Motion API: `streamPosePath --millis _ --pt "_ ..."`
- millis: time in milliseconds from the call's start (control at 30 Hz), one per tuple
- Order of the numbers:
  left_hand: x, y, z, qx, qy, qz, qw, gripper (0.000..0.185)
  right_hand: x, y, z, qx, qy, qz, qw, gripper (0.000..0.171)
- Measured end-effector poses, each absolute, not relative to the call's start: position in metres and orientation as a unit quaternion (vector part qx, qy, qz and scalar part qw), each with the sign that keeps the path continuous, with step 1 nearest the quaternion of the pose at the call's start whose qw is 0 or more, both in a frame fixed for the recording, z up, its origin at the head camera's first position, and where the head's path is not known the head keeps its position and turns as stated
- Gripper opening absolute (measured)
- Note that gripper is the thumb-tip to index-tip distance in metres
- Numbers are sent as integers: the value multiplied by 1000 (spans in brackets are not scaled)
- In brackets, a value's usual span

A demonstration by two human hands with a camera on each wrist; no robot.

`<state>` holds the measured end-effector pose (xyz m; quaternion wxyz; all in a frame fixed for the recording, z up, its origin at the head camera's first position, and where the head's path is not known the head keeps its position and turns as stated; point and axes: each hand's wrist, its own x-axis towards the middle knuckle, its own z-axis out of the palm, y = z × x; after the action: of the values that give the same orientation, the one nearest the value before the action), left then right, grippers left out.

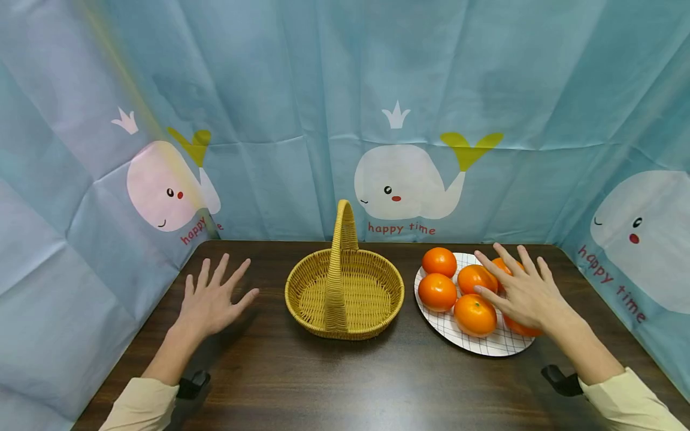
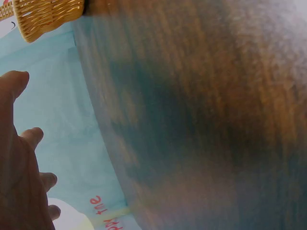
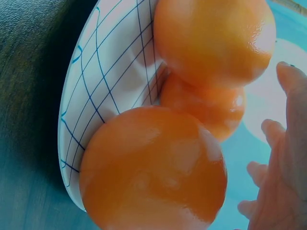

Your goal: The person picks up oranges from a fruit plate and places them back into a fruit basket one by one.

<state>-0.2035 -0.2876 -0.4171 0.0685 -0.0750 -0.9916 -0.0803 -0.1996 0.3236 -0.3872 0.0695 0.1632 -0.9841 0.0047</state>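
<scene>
My left hand (image 1: 212,302) is held over the left part of the dark wooden table with its fingers spread and nothing in it. To its right stands a yellow woven basket (image 1: 374,326) with a tall arched handle; nothing lies inside. My right hand (image 1: 525,293), fingers also spread, hovers over a white plate (image 1: 450,326) with a dark grid pattern. Several oranges rest on this plate, among them a front orange (image 1: 475,315) and a left one (image 1: 437,292); my hand partly hides others. In the right wrist view a large orange (image 3: 153,172) sits beside my fingers (image 3: 273,132).
Blue cloth (image 1: 269,90) printed with white whales hangs behind the table (image 1: 323,383) and along both sides. Dark straps (image 1: 193,384) circle my wrists near the cream sleeves. The plate stands near the table's right edge, the basket near its back middle.
</scene>
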Motion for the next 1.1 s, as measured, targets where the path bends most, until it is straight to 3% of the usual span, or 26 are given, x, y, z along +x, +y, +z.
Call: streamPosePath --millis 367,600,767,1100 --pt "-206 -291 -413 -111 -975 -188 41 81 -197 329 -381 198 -973 76 96 77" --pt "-210 -277 -423 -171 -915 -363 34 56 -186 346 -373 267 -930 189 167 56" --pt "-220 -262 -430 -197 -881 -430 35 51 -178 360 -366 271 -914 218 207 42" --pt "-231 -247 -444 -220 -849 -480 13 54 -167 391 -365 182 -930 286 144 31"
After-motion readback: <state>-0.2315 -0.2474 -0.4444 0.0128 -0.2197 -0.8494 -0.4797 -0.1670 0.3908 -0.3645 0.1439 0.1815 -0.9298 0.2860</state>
